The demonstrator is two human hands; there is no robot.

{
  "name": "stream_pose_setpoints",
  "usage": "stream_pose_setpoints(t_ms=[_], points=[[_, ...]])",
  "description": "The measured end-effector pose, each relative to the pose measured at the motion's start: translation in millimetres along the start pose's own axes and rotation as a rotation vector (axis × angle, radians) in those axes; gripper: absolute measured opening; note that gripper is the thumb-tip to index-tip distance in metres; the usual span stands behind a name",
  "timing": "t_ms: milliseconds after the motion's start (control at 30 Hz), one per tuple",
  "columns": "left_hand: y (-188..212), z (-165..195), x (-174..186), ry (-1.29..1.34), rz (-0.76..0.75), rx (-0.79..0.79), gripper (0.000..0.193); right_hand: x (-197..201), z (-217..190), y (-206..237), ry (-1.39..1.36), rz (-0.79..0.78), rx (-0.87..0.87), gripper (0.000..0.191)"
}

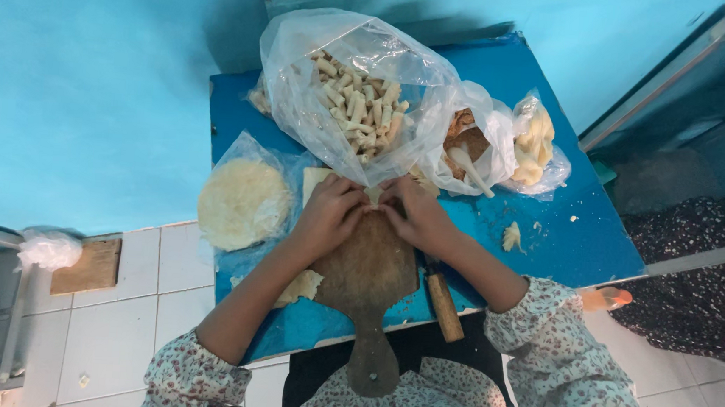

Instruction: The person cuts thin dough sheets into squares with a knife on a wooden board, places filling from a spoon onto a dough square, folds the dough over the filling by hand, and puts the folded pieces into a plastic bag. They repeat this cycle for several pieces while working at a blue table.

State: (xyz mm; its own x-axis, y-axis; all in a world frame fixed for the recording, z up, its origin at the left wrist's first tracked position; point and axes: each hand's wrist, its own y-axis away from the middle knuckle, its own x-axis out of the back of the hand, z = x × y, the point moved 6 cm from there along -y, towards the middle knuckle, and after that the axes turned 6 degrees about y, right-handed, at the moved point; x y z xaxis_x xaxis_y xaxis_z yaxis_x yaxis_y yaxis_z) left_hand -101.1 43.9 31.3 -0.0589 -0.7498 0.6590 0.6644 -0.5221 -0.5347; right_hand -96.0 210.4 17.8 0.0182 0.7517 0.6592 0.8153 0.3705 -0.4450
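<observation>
Both hands meet at the far end of a brown wooden cutting board [367, 280] on a low blue table [581, 236]. My left hand [328, 214] and my right hand [417, 216] pinch a small pale piece of dough between their fingertips; most of it is hidden by the fingers. Just beyond the hands stands an open clear plastic bag [303, 80] holding several pale rolled pastry sticks [361, 106]. A stack of thin round pale wrappers [242, 204] in plastic lies left of my left hand.
A knife with a wooden handle [444, 307] lies beside the board on its right. A bag with brown filling and a spoon [468, 151] and a bag of pale dough scraps [537, 143] sit at the right. White tiled floor [115, 331] lies to the left.
</observation>
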Motion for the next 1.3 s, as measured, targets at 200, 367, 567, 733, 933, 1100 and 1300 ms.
stream_pose_setpoints(t_ms=[200,367,567,733,933,1100,1300], points=[[-1,-6,-2,0.019,0.056,0.108,0.009,-1,12,-4,-0.098,0.052,-0.224,0.056],[-1,-14,-5,0.092,0.092,0.231,0.011,-2,10,-3,-0.053,0.128,-0.191,0.050],[-9,-14,-5,0.052,0.153,0.254,0.012,0,-5,-1,0.008,0.109,0.099,0.038],[-16,-18,-9,0.000,0.059,0.346,0.013,6,-16,0,0.176,0.114,0.213,0.034],[-11,-18,1,0.064,0.038,0.254,0.016,0,-9,-1,0.152,0.073,0.114,0.029],[-10,-11,3,0.026,0.023,0.132,0.018,-2,-4,1,0.143,0.125,0.115,0.029],[-8,-13,0,0.028,0.039,0.157,0.013,3,-16,6,0.270,0.190,0.245,0.026]])
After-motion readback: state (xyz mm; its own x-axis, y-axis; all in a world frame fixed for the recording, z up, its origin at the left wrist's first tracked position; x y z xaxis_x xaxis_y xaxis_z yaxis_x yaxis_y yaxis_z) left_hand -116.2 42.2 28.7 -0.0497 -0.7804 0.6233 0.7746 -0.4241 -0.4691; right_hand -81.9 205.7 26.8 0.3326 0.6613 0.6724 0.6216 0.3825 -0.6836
